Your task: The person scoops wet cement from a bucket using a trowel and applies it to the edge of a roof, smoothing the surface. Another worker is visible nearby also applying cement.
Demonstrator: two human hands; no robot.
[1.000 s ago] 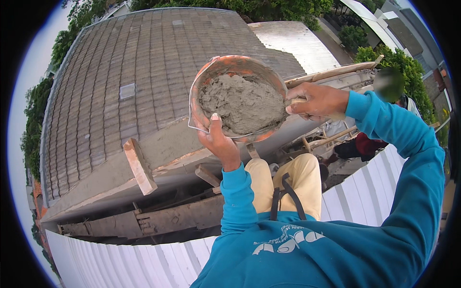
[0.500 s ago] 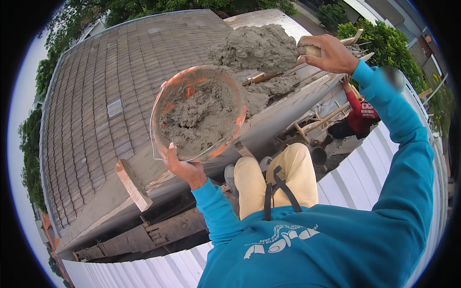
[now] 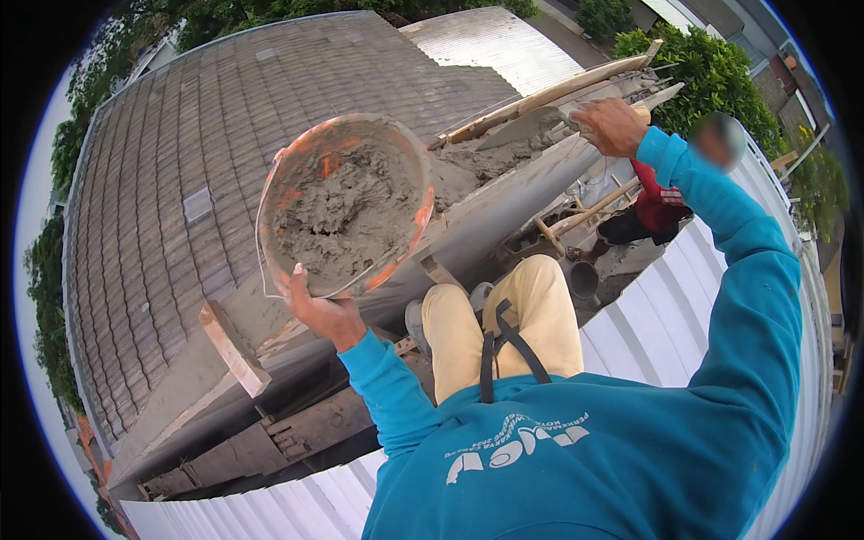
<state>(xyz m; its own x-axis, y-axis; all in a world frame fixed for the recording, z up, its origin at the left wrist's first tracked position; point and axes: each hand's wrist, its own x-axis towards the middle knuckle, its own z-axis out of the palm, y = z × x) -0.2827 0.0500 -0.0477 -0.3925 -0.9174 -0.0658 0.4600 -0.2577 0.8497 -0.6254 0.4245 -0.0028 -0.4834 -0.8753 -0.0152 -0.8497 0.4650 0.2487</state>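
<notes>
My left hand (image 3: pixel 319 306) grips the lower rim of an orange bucket (image 3: pixel 416 225) caked with grey cement and part full of wet mortar (image 3: pixel 337 198). My right hand (image 3: pixel 605 126), raised to the upper right, holds a trowel (image 3: pixel 522 128) by its handle, its mortar-smeared blade over a strip of mortar (image 3: pixel 486 171) along the concrete ledge (image 3: pixel 180 391). The trowel's handle is mostly hidden by my fingers. A short wooden board (image 3: pixel 234 346) lies across the ledge to the left of my left hand.
A co-worker in red (image 3: pixel 657 202) is below right among wooden poles (image 3: pixel 589 211) and a dark bucket (image 3: pixel 583 281). White corrugated sheeting (image 3: pixel 657 306) runs behind me. A grey tiled roof (image 3: pixel 162 225) lies beyond the ledge; planks (image 3: pixel 558 90) edge the ledge's far end.
The bucket and my left hand have moved left. My right hand has left the bucket, carried a trowel load of mortar up and right, and the heap on the blade is gone.
</notes>
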